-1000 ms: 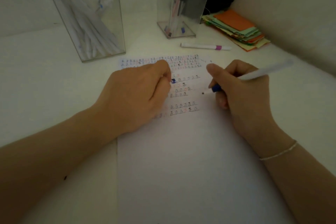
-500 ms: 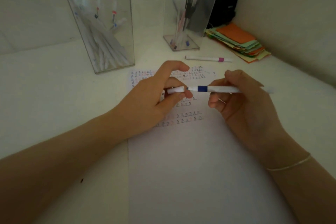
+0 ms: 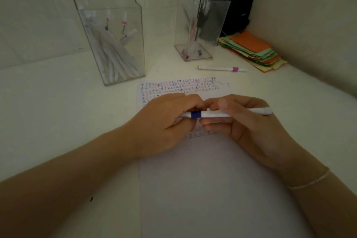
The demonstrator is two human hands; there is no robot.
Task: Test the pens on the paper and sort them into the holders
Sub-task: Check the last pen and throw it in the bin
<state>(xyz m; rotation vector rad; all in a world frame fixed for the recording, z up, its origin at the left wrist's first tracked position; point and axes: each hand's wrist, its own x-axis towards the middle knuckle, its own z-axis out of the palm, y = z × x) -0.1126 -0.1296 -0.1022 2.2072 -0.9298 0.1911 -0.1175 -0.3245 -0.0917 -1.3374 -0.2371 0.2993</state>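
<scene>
Holding white pen with blue band (image 3: 212,114) level above paper (image 3: 202,189), both hands curled round it: left hand (image 3: 162,125) pinches capped end, right hand (image 3: 245,121) grips barrel. Paper lies at table (image 3: 48,121) near edge, top rows covered in small marks. Left holder (image 3: 114,44) at far left, packed with white pens. Right holder (image 3: 199,31) toward far right corner, apparently fewer pens, contents blurred. Purple-banded pen (image 3: 222,68) lies loose just before it.

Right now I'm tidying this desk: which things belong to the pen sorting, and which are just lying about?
Job: blue-banded pen, paper, left holder, right holder, purple-banded pen.
Lying about: coloured paper stack, black objects.
</scene>
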